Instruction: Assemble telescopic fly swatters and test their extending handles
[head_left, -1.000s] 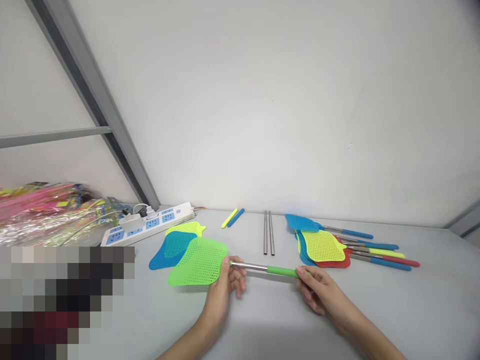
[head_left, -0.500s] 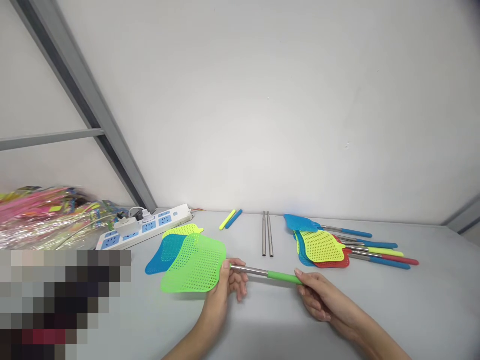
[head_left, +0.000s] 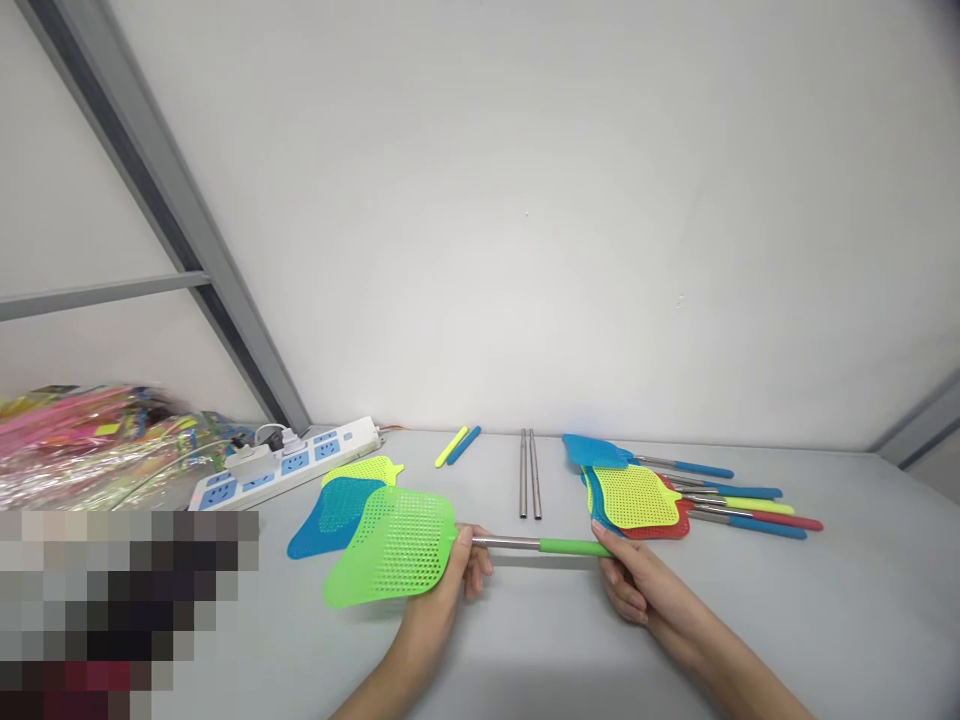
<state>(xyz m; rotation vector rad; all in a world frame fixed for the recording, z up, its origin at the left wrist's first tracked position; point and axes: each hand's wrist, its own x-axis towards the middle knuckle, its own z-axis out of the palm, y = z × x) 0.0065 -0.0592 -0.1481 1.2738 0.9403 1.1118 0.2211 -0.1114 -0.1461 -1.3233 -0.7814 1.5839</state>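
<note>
Both hands hold a green fly swatter (head_left: 401, 545) above the table, its metal rod lying nearly level. My left hand (head_left: 454, 575) pinches it where the head meets the rod. At the far end of the green grip, my right hand (head_left: 634, 580) is closed around the handle. Under and behind the green head lie a blue swatter head (head_left: 330, 525) and a yellow swatter head (head_left: 367, 468). Beyond my right hand is a pile of whole swatters in blue, yellow and red, topped by a yellow swatter (head_left: 637, 497).
Two metal rods (head_left: 529, 475) lie near the wall, with a yellow grip (head_left: 451, 447) and a blue grip (head_left: 464, 445) to their left. A white power strip (head_left: 289, 465) with plugs sits at the left, beside shiny plastic-wrapped bundles (head_left: 112, 440). A grey metal frame (head_left: 172, 210) rises there.
The green swatter has turned closer to level as my right hand rose slightly and its head dipped a little. Both hands keep their hold; the camera view shifted slightly.
</note>
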